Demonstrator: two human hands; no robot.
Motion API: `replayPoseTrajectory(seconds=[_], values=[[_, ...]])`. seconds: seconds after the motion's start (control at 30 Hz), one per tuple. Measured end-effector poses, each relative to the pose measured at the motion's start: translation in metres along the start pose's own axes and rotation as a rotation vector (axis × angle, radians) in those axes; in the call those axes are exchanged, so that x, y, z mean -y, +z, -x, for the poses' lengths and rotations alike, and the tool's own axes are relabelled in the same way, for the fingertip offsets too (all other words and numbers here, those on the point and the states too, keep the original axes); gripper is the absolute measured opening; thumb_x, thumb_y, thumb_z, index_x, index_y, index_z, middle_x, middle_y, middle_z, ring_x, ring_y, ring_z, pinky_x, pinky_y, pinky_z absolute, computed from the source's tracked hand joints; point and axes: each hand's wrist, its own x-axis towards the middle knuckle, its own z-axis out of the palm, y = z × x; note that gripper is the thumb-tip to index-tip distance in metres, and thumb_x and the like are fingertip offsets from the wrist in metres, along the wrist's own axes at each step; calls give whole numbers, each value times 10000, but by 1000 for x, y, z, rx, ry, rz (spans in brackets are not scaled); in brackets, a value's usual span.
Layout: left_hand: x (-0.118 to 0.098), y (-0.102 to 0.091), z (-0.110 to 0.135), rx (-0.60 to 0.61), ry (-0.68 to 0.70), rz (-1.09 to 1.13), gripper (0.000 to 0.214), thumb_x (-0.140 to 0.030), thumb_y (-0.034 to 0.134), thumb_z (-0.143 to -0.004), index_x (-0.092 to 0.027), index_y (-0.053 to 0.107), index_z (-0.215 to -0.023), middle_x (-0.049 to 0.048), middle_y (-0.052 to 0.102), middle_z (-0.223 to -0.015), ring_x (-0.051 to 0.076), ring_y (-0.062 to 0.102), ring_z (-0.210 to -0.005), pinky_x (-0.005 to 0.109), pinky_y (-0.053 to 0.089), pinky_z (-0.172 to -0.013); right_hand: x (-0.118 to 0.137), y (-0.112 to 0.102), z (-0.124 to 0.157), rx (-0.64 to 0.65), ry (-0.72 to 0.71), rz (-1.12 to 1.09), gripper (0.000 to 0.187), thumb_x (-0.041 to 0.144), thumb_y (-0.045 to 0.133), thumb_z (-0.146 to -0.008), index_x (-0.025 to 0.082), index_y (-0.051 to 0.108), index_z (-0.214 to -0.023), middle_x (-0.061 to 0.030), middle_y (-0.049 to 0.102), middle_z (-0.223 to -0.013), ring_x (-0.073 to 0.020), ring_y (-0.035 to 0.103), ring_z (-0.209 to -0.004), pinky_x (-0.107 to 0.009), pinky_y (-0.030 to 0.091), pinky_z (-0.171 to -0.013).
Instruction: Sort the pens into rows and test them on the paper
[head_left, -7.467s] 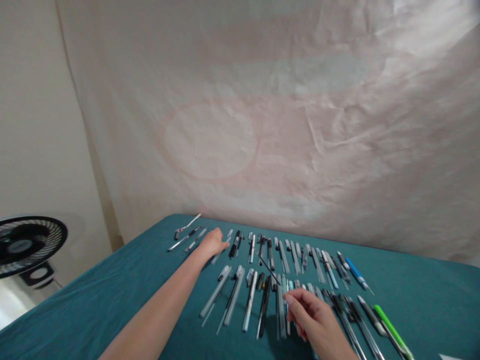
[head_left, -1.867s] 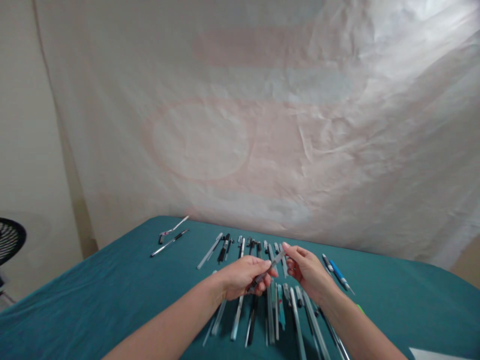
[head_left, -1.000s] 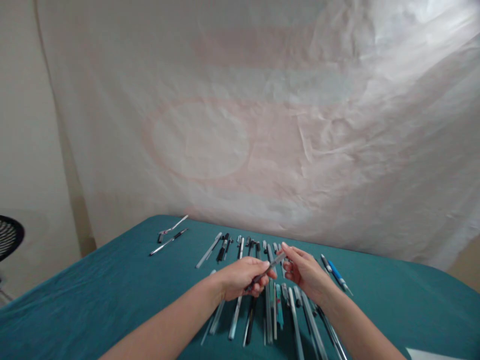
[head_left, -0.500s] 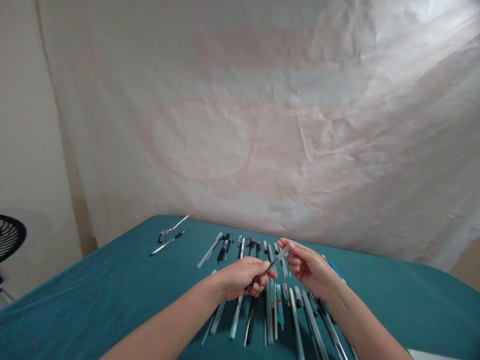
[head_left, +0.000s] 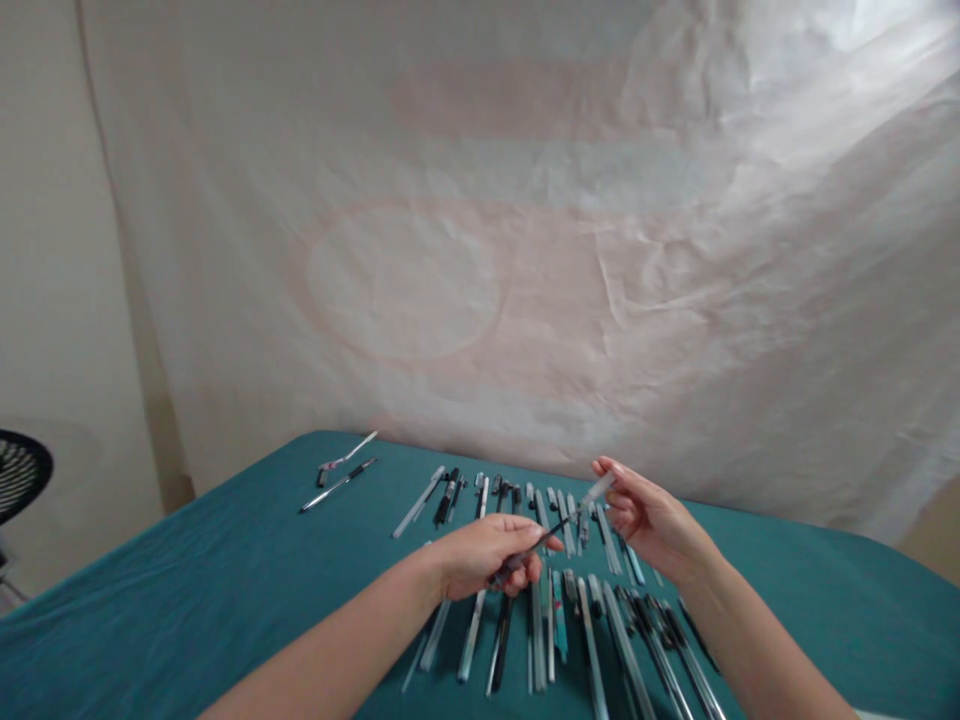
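My left hand (head_left: pixel 495 556) is closed around a dark pen (head_left: pixel 549 535), whose slim end points up and to the right. The thumb and fingers of my right hand (head_left: pixel 652 515) pinch a whitish translucent tube-like pen part (head_left: pixel 598 490). That part lies in line with the pen's slim end; whether the two still touch I cannot tell. Both hands are held above the table, over rows of pens. Under my left hand and to its right lies the nearer row, with a teal pen (head_left: pixel 559 615) in it. Some of those pens are partly covered by my left hand and forearm.
A green cloth (head_left: pixel 225 570) covers the table. Behind my hands runs a farther row with a clear pen (head_left: pixel 418 502) at its left end. At the far left lie a silver-and-black pen (head_left: pixel 337 486) and a bent white item (head_left: pixel 349 456). A black fan (head_left: pixel 22 478) stands beyond the left edge.
My right hand has moved up and right, drawing the translucent part away along the pen, so a thin dark length now shows. My left hand has hardly moved.
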Motion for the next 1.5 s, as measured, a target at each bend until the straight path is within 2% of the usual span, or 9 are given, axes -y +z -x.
replayPoseTrajectory(seconds=[0.23,0.43,0.53,0.9,1.03,1.2,1.3,1.4,1.5], values=[[-2,-10,2,23,26,7,339,-429,521,-778,-138,584,-941,5,586,-671,57,482,-489,190,323,-484,-6,-4,-4,-66,-16,-50,206,260,715,-653,164,657,-825,8,600,-738,4,347,-410,-90,334,-327],[-1,-11,3,18,51,72,309,-400,554,-767,-126,579,-907,16,601,-681,66,513,-521,197,340,-516,-19,14,14,192,159,301,272,273,720,-653,141,640,-876,62,436,-507,-16,324,-398,-122,290,-349],[0,-10,3,29,35,66,294,-392,562,-762,-129,576,-894,14,604,-677,68,518,-522,201,345,-524,-21,18,19,253,214,424,330,315,705,-667,138,628,-934,75,405,-468,-22,331,-389,-136,285,-371],[6,-10,-1,44,-4,-6,308,-409,559,-752,-132,582,-887,7,596,-670,65,505,-536,196,334,-525,-22,21,19,289,19,806,337,433,636,-692,131,619,-840,30,522,-585,-49,417,-423,-187,316,-428],[0,-11,3,38,-10,-76,316,-427,548,-752,-139,585,-877,-3,594,-658,59,480,-509,194,318,-506,-9,17,18,215,-28,772,359,453,613,-708,126,607,-855,53,442,-521,-54,391,-434,-184,302,-432],[-12,-26,13,14,-85,-331,324,-443,548,-730,-141,610,-830,-4,601,-634,77,482,-509,207,326,-504,9,3,15,123,-63,728,393,470,633,-681,131,597,-877,64,415,-484,-54,362,-420,-183,267,-409],[-17,-35,17,-115,-89,-469,328,-438,552,-710,-139,623,-826,1,609,-665,70,441,-482,198,304,-467,7,5,17,131,-59,758,398,489,633,-668,132,601,-841,66,411,-471,-53,360,-411,-181,279,-402],[-16,-29,15,-322,55,-526,370,-472,512,-721,-139,630,-830,5,611,-711,71,410,-490,191,285,-447,-7,16,20,215,-9,811,369,484,621,-679,132,599,-788,67,418,-466,-48,350,-398,-176,302,-399],[-12,-12,12,-340,185,-523,365,-461,549,-697,-134,647,-828,-5,598,-684,80,419,-534,189,301,-489,-24,29,25,297,19,838,333,464,610,-699,135,594,-744,63,440,-485,-42,356,-390,-173,316,-400]])
